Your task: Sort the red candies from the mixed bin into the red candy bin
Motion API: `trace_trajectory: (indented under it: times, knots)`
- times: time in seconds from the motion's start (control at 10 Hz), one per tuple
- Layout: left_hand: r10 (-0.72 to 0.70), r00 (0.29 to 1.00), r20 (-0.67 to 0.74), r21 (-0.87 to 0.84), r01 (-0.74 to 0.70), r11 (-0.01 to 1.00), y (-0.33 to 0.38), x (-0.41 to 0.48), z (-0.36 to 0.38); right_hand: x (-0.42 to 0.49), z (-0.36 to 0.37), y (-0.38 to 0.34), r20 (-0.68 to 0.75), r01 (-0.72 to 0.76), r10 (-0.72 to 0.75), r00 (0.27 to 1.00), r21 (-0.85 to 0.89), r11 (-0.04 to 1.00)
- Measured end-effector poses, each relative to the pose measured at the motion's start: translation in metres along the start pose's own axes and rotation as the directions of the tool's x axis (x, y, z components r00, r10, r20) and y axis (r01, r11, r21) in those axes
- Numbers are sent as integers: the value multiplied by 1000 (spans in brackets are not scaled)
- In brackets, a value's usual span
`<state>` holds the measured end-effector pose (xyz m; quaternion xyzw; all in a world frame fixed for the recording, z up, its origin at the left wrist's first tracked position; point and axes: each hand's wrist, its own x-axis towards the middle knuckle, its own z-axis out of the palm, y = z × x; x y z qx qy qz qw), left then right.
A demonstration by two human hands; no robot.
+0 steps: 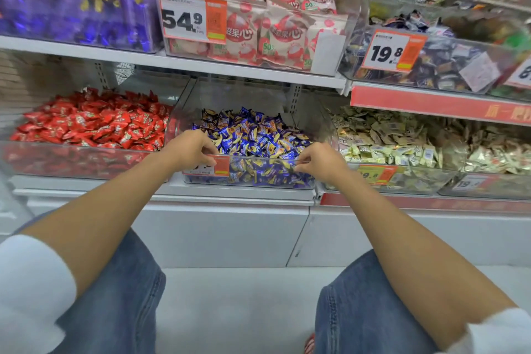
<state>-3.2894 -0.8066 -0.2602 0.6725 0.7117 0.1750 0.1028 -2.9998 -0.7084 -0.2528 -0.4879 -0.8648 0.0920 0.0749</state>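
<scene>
Three clear bins are sitting along that lower shelf. What's filling them, and how much room are you getting?

Leftmost, the red candy bin point(71, 164) is holding the red candies point(94, 123), shiny crimped wrappers heaped low, with open space above them up to the upper shelf point(201, 64). Just beside it, the mixed bin point(258, 158) is carrying blue-and-yellow candies point(258, 138). Rightmost, cream-wrapped candies point(388, 141) are lying in the cream candy bin point(416, 181).

And your hands?

Both are gripping the mixed bin's front rim: my left hand point(191, 149) is curling its fingers over it by the price tag point(219, 165), and my right hand point(319, 159) is pinching it near the right corner.
</scene>
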Motion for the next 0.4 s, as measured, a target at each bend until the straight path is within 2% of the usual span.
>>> trace_trajectory:
  times: [0.2, 0.4]
  knots:
    - [-19, 1000, -24, -16, 19, 1000, 0, -7, 7, -4, 5, 1, -2, -12, 12, 1000, 11, 1000]
    - [38, 952, -305, -92, -69, 993, 27, -53, 5, -42, -7, -6, -111, 28, -1, 994, 243, 970]
